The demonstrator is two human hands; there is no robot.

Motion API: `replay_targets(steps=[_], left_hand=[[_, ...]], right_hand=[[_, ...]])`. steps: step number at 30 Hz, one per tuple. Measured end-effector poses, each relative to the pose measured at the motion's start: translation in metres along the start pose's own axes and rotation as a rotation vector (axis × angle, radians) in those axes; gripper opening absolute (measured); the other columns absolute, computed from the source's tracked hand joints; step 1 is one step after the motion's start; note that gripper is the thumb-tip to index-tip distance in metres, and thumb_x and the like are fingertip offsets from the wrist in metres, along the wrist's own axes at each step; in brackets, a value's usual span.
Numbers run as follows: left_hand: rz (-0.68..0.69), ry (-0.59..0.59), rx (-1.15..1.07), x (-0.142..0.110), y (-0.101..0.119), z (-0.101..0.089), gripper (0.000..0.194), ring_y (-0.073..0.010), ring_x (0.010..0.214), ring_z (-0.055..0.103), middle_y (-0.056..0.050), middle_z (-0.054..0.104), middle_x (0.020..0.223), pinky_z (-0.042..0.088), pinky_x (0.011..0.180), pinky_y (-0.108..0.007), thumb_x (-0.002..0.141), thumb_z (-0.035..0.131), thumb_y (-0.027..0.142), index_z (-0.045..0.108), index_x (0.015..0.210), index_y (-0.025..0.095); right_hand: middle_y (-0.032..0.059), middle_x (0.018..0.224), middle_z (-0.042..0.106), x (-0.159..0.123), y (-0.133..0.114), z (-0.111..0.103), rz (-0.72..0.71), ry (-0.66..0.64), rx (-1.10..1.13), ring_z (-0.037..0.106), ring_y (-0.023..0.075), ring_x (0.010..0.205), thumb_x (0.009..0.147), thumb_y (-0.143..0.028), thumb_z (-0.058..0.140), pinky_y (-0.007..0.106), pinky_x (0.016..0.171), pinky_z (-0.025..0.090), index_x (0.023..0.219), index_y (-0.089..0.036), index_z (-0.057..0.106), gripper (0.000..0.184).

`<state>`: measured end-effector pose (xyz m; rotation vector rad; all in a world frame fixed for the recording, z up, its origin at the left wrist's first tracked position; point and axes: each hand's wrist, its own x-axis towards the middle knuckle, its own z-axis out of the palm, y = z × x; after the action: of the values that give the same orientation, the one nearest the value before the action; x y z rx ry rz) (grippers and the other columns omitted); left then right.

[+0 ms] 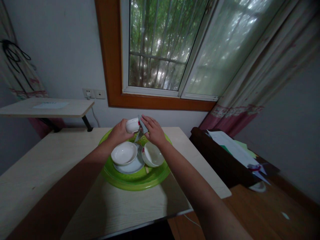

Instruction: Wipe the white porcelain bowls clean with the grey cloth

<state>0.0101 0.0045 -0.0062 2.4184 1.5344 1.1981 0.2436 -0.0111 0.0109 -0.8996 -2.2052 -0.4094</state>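
Observation:
My left hand (120, 132) is closed round a small white cup (132, 125) with a red mark, tipped on its side above the green basin (136, 185). Against the cup's right end my right hand (153, 130) presses a grey cloth (143, 125), its fingers held straight and close together. A corner of the cloth hangs down between the hands. Below, in the basin, a white bowl (124, 153) rests on a white plate (130, 169). Another white bowl (153, 155) with a red pattern leans to the right of it, partly behind my right wrist.
The basin stands on a pale wooden table (82, 196). A raised shelf (47, 106) with a sheet of paper is at the left. Behind are wall sockets (94, 93) and a barred window (160, 46). Right of the table, papers (228, 146) lie on a dark brown piece of furniture.

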Motion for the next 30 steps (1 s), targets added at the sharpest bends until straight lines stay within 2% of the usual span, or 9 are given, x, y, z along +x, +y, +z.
replay_targets(steps=[3,9,14,19,21,24,30], left_hand=[[-0.006,-0.001,0.018,0.0,-0.002,0.001,0.055,-0.0297,0.093,0.068,-0.011,0.067,0.102,0.052,0.075,-0.037,0.071,0.073,0.043,0.048,0.114,0.02],[0.004,-0.025,0.0,0.0,-0.002,0.002,0.054,-0.0288,0.09,0.068,-0.009,0.067,0.1,0.052,0.074,-0.038,0.069,0.075,0.041,0.049,0.112,0.02],[-0.021,-0.004,0.007,0.0,-0.001,0.001,0.053,-0.0287,0.092,0.068,-0.01,0.067,0.102,0.052,0.074,-0.036,0.071,0.073,0.042,0.048,0.112,0.02],[-0.041,0.018,-0.026,0.0,-0.002,0.002,0.056,-0.0273,0.092,0.068,-0.01,0.067,0.103,0.052,0.074,-0.035,0.071,0.073,0.043,0.047,0.114,0.019],[-0.05,0.03,-0.058,0.0,-0.003,0.002,0.058,-0.0275,0.09,0.068,-0.011,0.067,0.103,0.052,0.073,-0.035,0.07,0.074,0.043,0.046,0.115,0.018],[-0.052,0.043,-0.115,0.0,-0.006,0.003,0.061,-0.0262,0.089,0.067,-0.011,0.066,0.102,0.052,0.072,-0.035,0.069,0.076,0.045,0.045,0.115,0.018],[-0.026,0.038,-0.243,-0.001,-0.01,0.005,0.065,-0.0238,0.089,0.067,-0.009,0.064,0.101,0.054,0.075,-0.035,0.067,0.078,0.05,0.043,0.114,0.019]], right_hand=[[0.0082,0.16,0.04,0.0,-0.002,0.001,-0.012,-0.007,0.001,0.039,0.0252,0.145,0.092,-0.02,0.053,0.046,0.121,0.035,0.156,-0.021,0.033,0.067],[0.0038,0.165,0.03,0.001,-0.011,-0.002,-0.16,-0.107,-0.002,0.028,0.0279,0.151,0.086,-0.021,0.059,0.049,0.123,0.03,0.157,-0.024,0.03,0.077],[0.0039,0.163,0.035,0.0,-0.003,0.002,0.007,-0.048,0.029,0.035,0.0267,0.147,0.09,-0.02,0.055,0.048,0.123,0.031,0.156,-0.025,0.033,0.07],[0.0101,0.156,0.044,-0.003,0.01,0.013,0.186,-0.019,0.197,0.043,0.0257,0.142,0.102,-0.034,0.043,0.047,0.121,0.034,0.155,-0.022,0.037,0.055],[0.0106,0.157,0.042,-0.004,0.013,0.017,0.206,-0.027,0.292,0.041,0.0257,0.144,0.103,-0.042,0.044,0.048,0.122,0.033,0.156,-0.023,0.033,0.058],[0.0123,0.16,0.038,-0.005,0.015,0.019,0.204,-0.041,0.393,0.037,0.028,0.147,0.096,-0.05,0.057,0.05,0.122,0.03,0.158,-0.024,0.026,0.074],[0.0161,0.155,0.042,-0.005,0.017,0.021,0.203,-0.019,0.491,0.042,0.0309,0.143,0.082,-0.044,0.077,0.049,0.12,0.033,0.157,-0.021,0.026,0.094]])
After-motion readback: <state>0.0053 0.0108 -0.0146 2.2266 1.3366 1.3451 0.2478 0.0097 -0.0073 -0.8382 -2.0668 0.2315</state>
